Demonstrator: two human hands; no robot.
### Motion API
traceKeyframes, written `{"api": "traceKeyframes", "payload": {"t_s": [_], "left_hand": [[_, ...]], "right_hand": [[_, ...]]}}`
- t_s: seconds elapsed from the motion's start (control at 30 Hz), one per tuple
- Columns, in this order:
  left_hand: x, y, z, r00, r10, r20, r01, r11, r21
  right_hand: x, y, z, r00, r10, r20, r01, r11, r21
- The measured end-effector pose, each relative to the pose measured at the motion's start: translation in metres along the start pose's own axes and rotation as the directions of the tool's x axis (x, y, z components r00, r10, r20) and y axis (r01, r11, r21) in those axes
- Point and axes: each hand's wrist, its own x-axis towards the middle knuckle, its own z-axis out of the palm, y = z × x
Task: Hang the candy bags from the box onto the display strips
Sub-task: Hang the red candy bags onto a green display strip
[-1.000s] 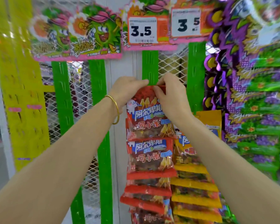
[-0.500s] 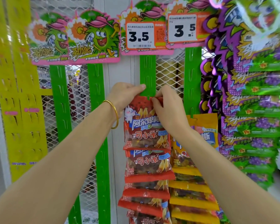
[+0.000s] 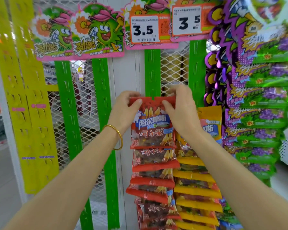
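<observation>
Two hands on one red candy bag (image 3: 152, 123), seen from the head view only. Left hand (image 3: 125, 112) pinching the bag's upper left corner, thumb over the front, fingers curled behind. Right hand (image 3: 179, 110) pinching the upper right corner likewise, fingers bent round the top edge. Bag held flat between the two hands against the green display strip (image 3: 152, 72), top seam level, a green tab showing through the header slot midway between the thumbs. Apparently seated on the hook, or nearly so; cannot tell for certain.

Below the hands: more red bags (image 3: 154, 165) hung in an overlapping column on the same strip. Just right of the right wrist: a column of yellow bags (image 3: 198, 190) on the neighbouring strip. Beyond that, purple-and-green packs (image 3: 263, 117). Above the hands: two price tags reading 3.5 (image 3: 143, 29).

Advice for the step in hand: keep header taut and level, press slot fully over the tab, check catch before release. Source box not in view.
</observation>
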Motion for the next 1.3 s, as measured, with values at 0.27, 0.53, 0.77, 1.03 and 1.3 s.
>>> {"api": "traceKeyframes", "payload": {"t_s": [0.27, 0.53, 0.77, 1.03, 1.3], "left_hand": [[-0.075, -0.043, -0.004, 0.973, 0.104, -0.204, -0.070, 0.983, 0.168], [-0.150, -0.088, 0.020, 0.986, -0.155, -0.056, 0.161, 0.981, 0.106], [-0.180, -0.102, 0.038, 0.953, -0.302, 0.007, 0.301, 0.951, 0.073], [-0.197, -0.112, 0.042, 0.932, -0.351, 0.092, 0.352, 0.936, 0.004], [-0.205, -0.127, 0.041, 0.919, -0.384, 0.095, 0.393, 0.913, -0.107]], "right_hand": [[-0.098, 0.006, -0.025, 0.999, 0.045, -0.003, -0.045, 0.999, 0.021], [-0.206, 0.042, 0.002, 0.879, 0.352, 0.323, -0.378, 0.926, 0.020], [-0.248, 0.059, 0.023, 0.799, 0.393, 0.456, -0.435, 0.900, -0.015], [-0.253, 0.057, 0.035, 0.794, 0.340, 0.505, -0.384, 0.923, -0.019], [-0.281, 0.059, 0.030, 0.791, 0.413, 0.450, -0.471, 0.882, 0.018]]}}
